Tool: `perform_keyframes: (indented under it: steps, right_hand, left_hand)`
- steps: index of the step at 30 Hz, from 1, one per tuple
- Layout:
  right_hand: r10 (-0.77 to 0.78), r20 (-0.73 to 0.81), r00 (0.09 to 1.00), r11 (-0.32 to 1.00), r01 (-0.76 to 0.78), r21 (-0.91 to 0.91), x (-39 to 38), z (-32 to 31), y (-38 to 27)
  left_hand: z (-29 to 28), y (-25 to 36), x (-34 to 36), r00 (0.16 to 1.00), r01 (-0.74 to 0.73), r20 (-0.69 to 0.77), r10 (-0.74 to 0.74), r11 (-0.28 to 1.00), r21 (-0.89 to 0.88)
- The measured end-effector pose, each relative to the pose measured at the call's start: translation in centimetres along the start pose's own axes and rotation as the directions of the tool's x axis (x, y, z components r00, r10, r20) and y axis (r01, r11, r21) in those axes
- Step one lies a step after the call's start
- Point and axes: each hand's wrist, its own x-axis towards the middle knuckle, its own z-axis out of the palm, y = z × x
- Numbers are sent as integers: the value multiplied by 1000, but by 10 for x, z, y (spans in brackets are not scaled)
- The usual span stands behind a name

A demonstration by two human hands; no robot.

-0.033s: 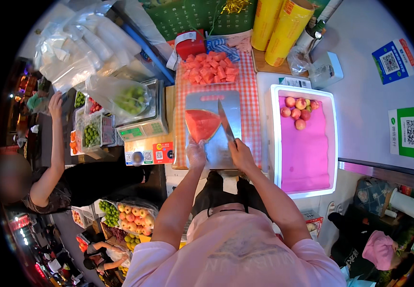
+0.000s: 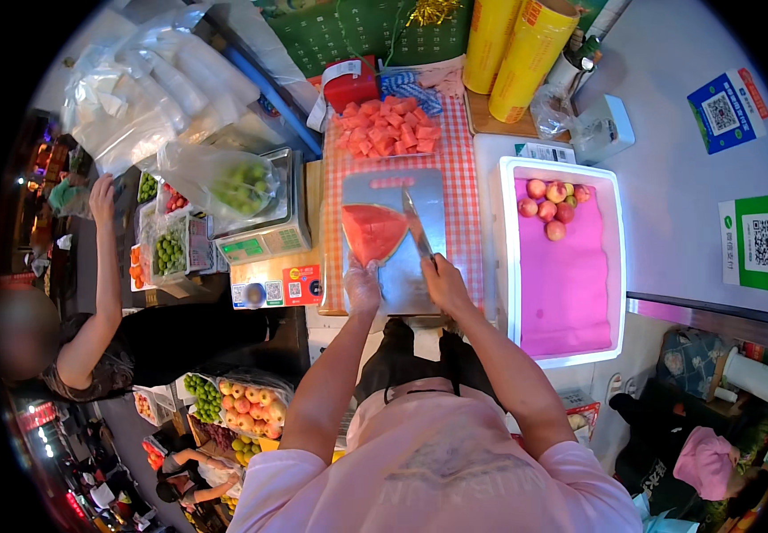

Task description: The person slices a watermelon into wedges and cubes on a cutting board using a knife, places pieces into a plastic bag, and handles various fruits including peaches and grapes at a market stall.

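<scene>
A large wedge of red watermelon (image 2: 372, 233) rests on a grey cutting board (image 2: 415, 289). My left hand (image 2: 363, 286), in a thin clear glove, grips the wedge at its near corner. My right hand (image 2: 444, 282) is wrapped round the handle of a long knife (image 2: 417, 224). Its blade points away from me, just right of the wedge, and I cannot tell whether it touches the flesh. Beyond the board, cut watermelon cubes (image 2: 390, 129) are heaped in a container on a red checked cloth (image 2: 463, 191).
On the right, a white foam box (image 2: 509, 266) holds several peaches (image 2: 547, 210) on pink lining. Left of the board stand a scale (image 2: 264, 245) and bagged green fruit (image 2: 240, 188). Yellow film rolls (image 2: 530, 62) stand at the back. Another person's arm (image 2: 100, 302) reaches up at far left.
</scene>
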Motion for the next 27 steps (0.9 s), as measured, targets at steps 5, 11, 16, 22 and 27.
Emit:
perform_keyframes:
  steps: [5,11,16,22,27]
  right_hand:
    - [33,101,994,999,-32,-15,14,15,10]
    - [-120,147,982,988,133,-78,-2,36,41]
    - [351,489,799,901,-431,58,-96,-50,-33]
    - [146,112,983,986,-135,-101,-68,-49,-47]
    - [0,82,997,930,30,-366,-26,-8,-93]
  left_hand:
    - [-6,-26,8,981,-191,8,191,980,61]
    - [1,-18,13,938,-346,-25,346,938,15]
    - [-1,-31,14,992,-110,-51,119,982,157]
    - [5,-35,2,981,-39,-152,123,886,463]
    - [-19,19,0,971,-155,-105,215,901,405]
